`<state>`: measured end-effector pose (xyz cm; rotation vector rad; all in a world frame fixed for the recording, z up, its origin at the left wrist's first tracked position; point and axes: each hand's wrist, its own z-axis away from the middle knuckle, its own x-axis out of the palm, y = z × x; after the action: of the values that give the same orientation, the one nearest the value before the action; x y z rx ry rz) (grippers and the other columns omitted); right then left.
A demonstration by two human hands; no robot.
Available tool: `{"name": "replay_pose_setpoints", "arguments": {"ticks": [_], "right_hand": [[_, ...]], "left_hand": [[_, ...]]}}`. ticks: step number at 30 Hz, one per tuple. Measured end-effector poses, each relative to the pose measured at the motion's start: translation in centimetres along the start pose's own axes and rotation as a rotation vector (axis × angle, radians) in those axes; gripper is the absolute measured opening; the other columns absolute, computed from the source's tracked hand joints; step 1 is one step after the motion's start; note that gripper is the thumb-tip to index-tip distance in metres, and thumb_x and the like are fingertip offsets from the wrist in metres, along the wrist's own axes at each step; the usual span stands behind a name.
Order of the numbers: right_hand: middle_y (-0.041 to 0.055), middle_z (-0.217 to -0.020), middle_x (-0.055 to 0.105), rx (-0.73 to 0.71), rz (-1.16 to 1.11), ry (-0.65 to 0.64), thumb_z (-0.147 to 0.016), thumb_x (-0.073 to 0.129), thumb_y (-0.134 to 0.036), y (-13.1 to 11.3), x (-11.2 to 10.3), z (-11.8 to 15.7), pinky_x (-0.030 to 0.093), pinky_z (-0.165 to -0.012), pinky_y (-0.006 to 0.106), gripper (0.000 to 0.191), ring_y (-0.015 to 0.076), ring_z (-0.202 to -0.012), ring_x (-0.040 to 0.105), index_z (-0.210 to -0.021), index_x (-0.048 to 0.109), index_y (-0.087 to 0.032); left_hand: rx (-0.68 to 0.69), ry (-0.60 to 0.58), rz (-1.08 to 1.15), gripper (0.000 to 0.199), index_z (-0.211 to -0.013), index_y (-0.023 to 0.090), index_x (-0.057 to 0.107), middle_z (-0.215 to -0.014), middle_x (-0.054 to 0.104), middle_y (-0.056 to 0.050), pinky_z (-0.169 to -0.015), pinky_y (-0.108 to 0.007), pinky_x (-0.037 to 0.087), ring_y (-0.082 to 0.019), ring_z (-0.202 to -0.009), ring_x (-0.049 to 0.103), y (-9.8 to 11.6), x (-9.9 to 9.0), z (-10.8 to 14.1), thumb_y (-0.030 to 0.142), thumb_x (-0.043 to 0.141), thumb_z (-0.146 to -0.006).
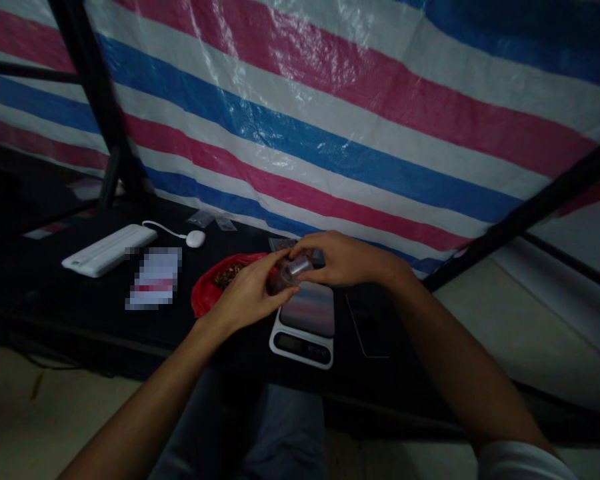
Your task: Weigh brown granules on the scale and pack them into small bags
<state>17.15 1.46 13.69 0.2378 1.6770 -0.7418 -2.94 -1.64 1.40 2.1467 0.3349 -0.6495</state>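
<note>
My left hand (247,295) and my right hand (340,259) meet above a digital kitchen scale (305,327). Between their fingers is a small clear container (296,268), with dark contents showing at its lower end. The fingers hide part of it. The scale's steel platform lies just below my hands, apparently untouched. Left of it, next to my left hand, a red plastic bag (211,287) lies open around brown granules (227,275).
A black table carries a white power bank (107,250), a white corded device (195,239), a censored printed card (154,278), and small clear plastic bags (213,221). A dark tablet or phone (370,327) lies right of the scale. A striped tarp (300,140) hangs behind.
</note>
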Motion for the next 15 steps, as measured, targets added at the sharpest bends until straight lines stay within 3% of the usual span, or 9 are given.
{"name": "replay_pose_setpoints", "arguments": {"ticks": [4, 7, 11, 15], "right_hand": [[0.0036, -0.103, 0.076, -0.012, -0.051, 0.084, -0.079, 0.077, -0.02, 0.1, -0.1, 0.5, 0.051, -0.079, 0.031, 0.034, 0.0203, -0.091, 0.069, -0.113, 0.076, -0.024], [0.0057, -0.11, 0.074, 0.063, -0.159, 0.197, -0.077, 0.077, -0.021, 1.3, 0.8, 1.9, 0.054, -0.079, 0.033, 0.043, 0.0221, -0.096, 0.07, -0.119, 0.074, -0.025], [0.0077, -0.107, 0.073, 0.198, -0.289, 0.217, -0.078, 0.076, -0.022, 4.1, 4.0, 4.3, 0.054, -0.077, 0.033, 0.035, 0.0205, -0.091, 0.069, -0.113, 0.073, -0.019], [0.0065, -0.104, 0.074, 0.277, -0.399, 0.204, -0.078, 0.079, -0.026, 6.3, 7.9, 5.9, 0.051, -0.08, 0.032, 0.029, 0.0191, -0.091, 0.067, -0.104, 0.072, -0.016]], "left_hand": [[-0.011, 0.006, -0.006, 0.068, -0.15, 0.019, 0.048, -0.14, 0.066, -0.013, -0.107, -0.045, 0.052, -0.03, -0.125, 0.065, -0.1, -0.5, 0.1, 0.044, 0.067, -0.09], [-0.013, 0.019, -0.02, 0.061, -0.147, 0.019, 0.051, -0.137, 0.068, -0.012, -0.107, -0.044, 0.052, -0.029, -0.123, 0.067, -0.4, -0.9, -0.2, 0.042, 0.064, -0.092], [0.005, 0.042, 0.041, 0.045, -0.134, 0.016, 0.062, -0.129, 0.072, -0.011, -0.104, -0.04, 0.054, -0.025, -0.115, 0.07, -0.9, -0.9, -2.1, 0.036, 0.059, -0.094], [-0.009, 0.036, 0.12, 0.038, -0.123, 0.014, 0.066, -0.12, 0.075, -0.012, -0.1, -0.04, 0.055, -0.026, -0.111, 0.071, -1.5, 0.7, -5.4, 0.032, 0.061, -0.091]]}}
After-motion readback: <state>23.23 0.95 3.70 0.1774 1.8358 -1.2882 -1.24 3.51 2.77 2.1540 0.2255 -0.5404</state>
